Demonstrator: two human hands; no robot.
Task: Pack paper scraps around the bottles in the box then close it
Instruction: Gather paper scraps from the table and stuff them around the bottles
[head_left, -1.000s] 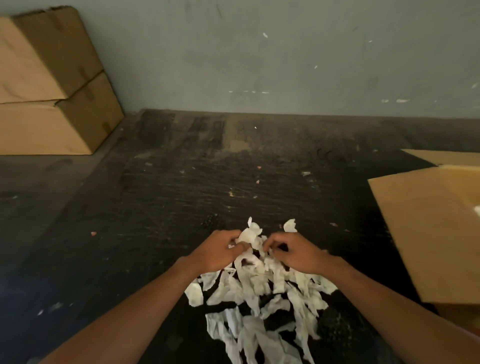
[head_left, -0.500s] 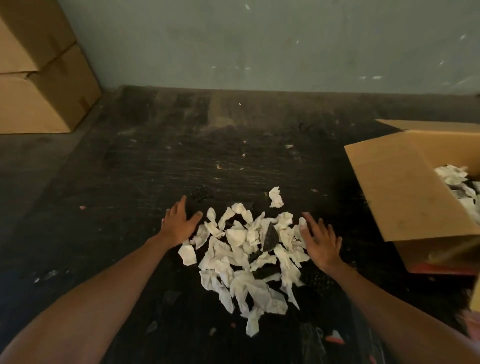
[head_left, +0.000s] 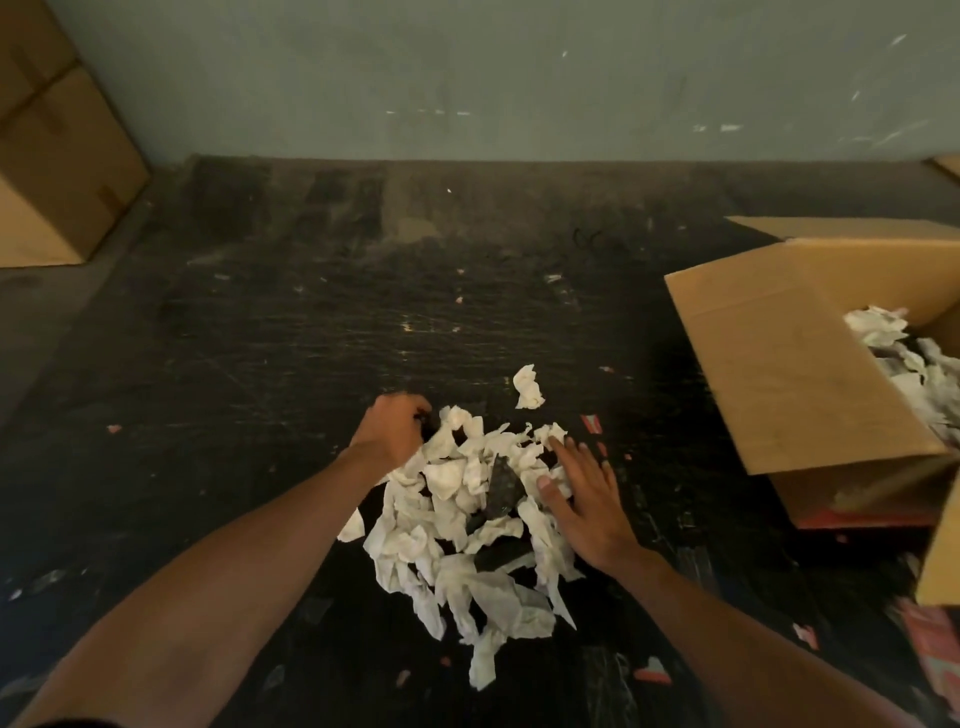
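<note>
One pile of white paper scraps (head_left: 467, 525) lies on the dark floor (head_left: 291, 332), near its front edge and roughly centred between the two forearms. The pieces are too many and too overlapped to count. One separate crumpled scrap (head_left: 528, 387) lies just beyond the pile, apart from it. A further scrap (head_left: 352, 527) lies at the pile's left margin beside the left forearm. Two hands are in view. The left hand (head_left: 392, 434) is at the far left edge of the pile with its fingers curled downward against the outer scraps; whether the fingers enclose any paper cannot be determined, because the back of the hand hides them. The right hand (head_left: 584, 493) rests flat on the right side of the pile, palm down, with fingers straight and slightly spread, the fingertips touching the scraps. One open cardboard box (head_left: 789, 374) stands at the right edge of the floor, well apart from the pile. Its near flap is folded outward toward the pile. Inside the box, a layer of white packing paper (head_left: 904, 358) is visible; no bottle can be made out beneath it. Two stacked closed cartons (head_left: 57, 156) stand at the far left corner against the grey-green wall (head_left: 493, 78). Small red and white fragments are scattered over the floor.
</note>
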